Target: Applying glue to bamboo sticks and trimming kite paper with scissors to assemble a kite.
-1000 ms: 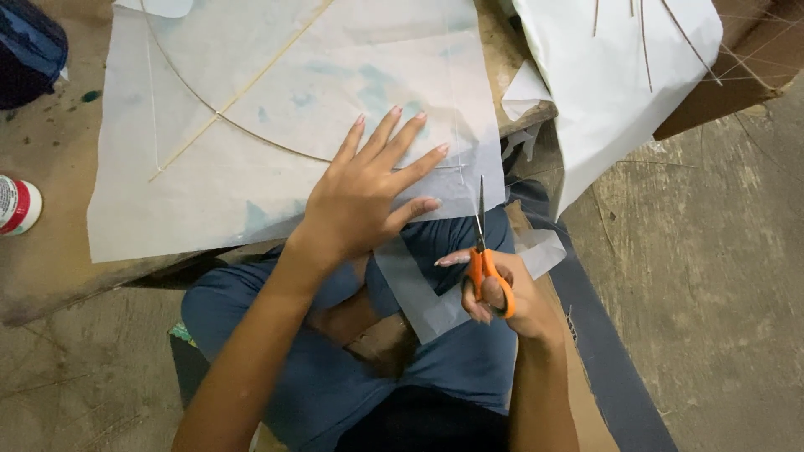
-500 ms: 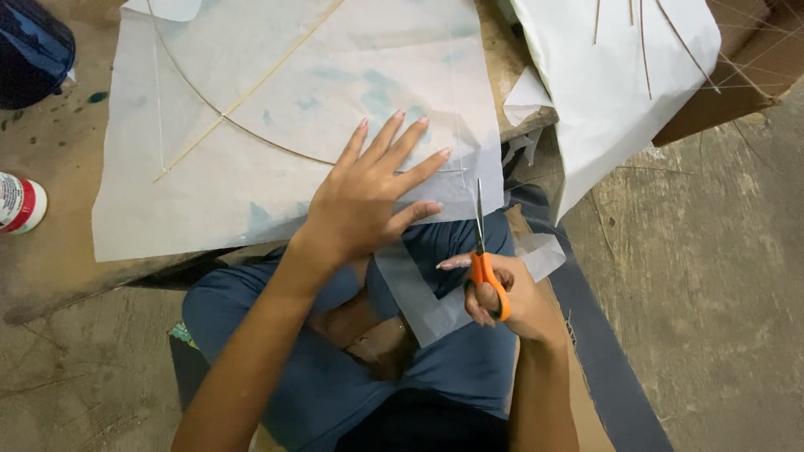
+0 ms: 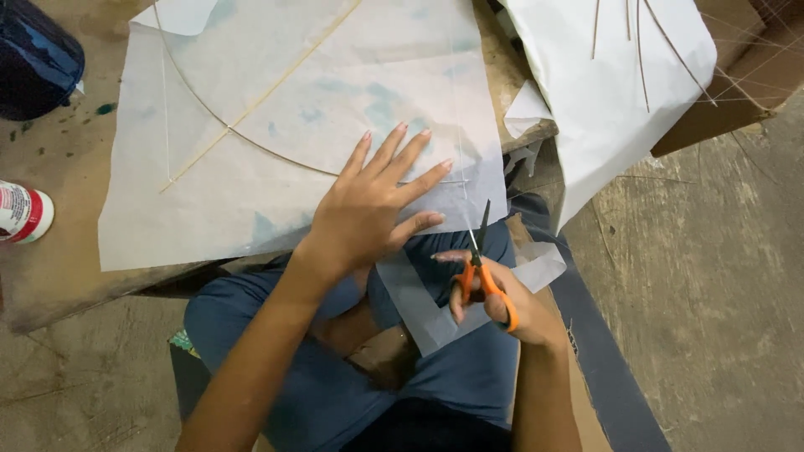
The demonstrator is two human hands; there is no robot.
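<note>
My left hand (image 3: 374, 203) lies flat, fingers spread, on a large sheet of thin white paper (image 3: 251, 176) spread over a low wooden board. Thin bamboo sticks (image 3: 251, 105), one straight and one bowed, lie on that sheet. My right hand (image 3: 494, 295) grips orange-handled scissors (image 3: 479, 266), blades pointing up at the sheet's lower right edge. A cut strip of paper (image 3: 423, 310) hangs over my blue-trousered lap.
A red-and-white pot (image 3: 23, 213) stands at the left edge and a dark blue bag (image 3: 35, 59) at the top left. More white paper with thin sticks (image 3: 624, 75) lies at the upper right, over a brown cardboard piece (image 3: 737, 75). Bare concrete floor (image 3: 712, 276) is on the right.
The scissors have edged slightly up along the paper's right edge. My left hand stays pressed flat on the sheet.
</note>
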